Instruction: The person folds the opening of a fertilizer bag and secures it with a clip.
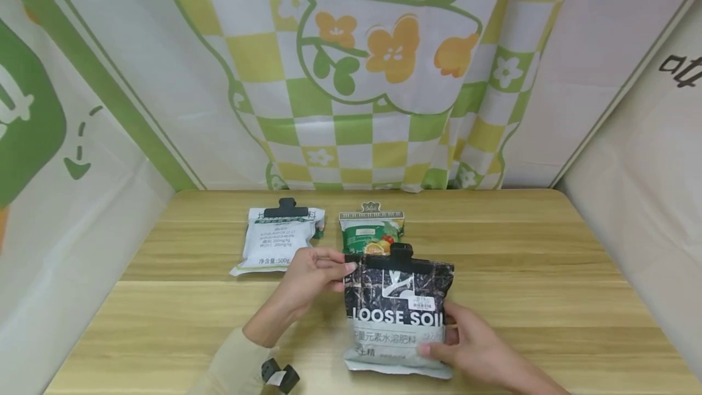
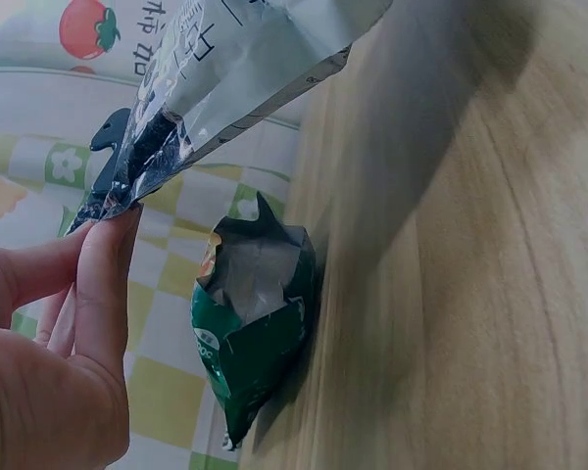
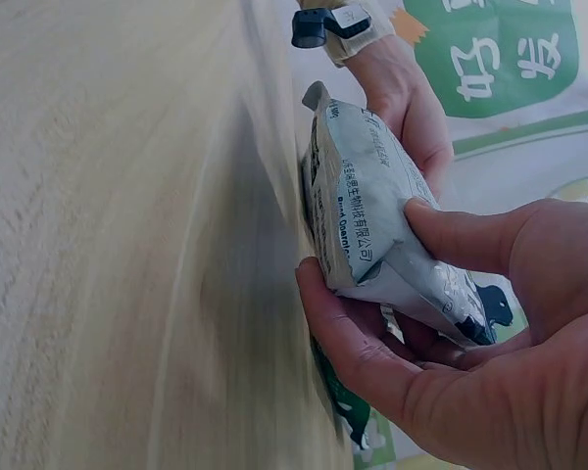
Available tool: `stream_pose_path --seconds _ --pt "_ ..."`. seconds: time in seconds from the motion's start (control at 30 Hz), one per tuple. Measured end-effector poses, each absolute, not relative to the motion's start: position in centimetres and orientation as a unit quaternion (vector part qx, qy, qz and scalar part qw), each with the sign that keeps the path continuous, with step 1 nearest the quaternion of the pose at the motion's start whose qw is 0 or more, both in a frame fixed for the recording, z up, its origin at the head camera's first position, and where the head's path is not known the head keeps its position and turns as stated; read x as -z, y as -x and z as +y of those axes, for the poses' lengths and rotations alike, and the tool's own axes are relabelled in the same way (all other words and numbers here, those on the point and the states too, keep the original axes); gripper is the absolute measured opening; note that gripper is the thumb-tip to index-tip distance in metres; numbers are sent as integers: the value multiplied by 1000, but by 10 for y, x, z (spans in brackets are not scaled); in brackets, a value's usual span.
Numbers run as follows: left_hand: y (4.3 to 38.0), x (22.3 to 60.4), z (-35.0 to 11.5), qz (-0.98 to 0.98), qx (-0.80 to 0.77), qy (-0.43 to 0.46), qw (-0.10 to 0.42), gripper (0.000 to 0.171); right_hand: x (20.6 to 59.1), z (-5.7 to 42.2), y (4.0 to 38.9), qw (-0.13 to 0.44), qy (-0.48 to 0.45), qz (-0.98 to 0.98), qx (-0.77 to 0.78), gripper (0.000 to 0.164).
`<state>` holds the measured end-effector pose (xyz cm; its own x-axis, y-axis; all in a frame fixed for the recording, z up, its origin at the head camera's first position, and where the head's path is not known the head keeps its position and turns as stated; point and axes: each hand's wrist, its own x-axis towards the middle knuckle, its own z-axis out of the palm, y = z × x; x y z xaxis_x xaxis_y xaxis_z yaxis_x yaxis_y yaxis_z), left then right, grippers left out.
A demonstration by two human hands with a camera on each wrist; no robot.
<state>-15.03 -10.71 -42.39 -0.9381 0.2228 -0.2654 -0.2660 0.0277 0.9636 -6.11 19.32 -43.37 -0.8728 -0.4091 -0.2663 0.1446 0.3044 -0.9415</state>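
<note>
A black and silver bag marked LOOSE SOIL (image 1: 395,322) is held upright between both hands, its top closed by a black clip (image 1: 402,255). My left hand (image 1: 312,276) pinches the bag's upper left corner between thumb and fingers; the left wrist view shows this pinch close to the black clip (image 2: 108,157). On the lower right side my right hand (image 1: 471,346) grips the bag, thumb across the front and fingers behind. In the right wrist view the bag (image 3: 372,196) sits between thumb and fingers, close over the table.
Behind the held bag stands a green bag (image 1: 367,233) with a ruler-patterned clip, partly hidden. A white bag (image 1: 276,239) with a black clip lies at the back left of the wooden table (image 1: 548,273). A patterned cloth (image 1: 351,133) hangs along the back edge.
</note>
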Motion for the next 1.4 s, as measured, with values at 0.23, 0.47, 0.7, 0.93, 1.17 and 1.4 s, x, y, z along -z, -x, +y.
stream_pose_path --seconds 0.23,0.47,0.7,0.93,1.17,1.4 --pt "155 419 -99 698 -694 18 175 22 430 203 66 227 91 768 592 83" --pt "163 413 -91 686 -706 15 174 22 420 210 71 207 89 776 589 78" --pt "171 405 -81 687 -707 15 168 19 413 219 73 191 68 791 577 77" --pt "181 399 -68 674 -719 15 169 24 408 230 77 176 51 801 569 67" --pt "193 393 -56 662 -731 8 167 32 399 240 82 144 16 826 545 58" --pt "206 390 -44 678 -713 3 179 35 393 252 90 118 -7 857 502 55"
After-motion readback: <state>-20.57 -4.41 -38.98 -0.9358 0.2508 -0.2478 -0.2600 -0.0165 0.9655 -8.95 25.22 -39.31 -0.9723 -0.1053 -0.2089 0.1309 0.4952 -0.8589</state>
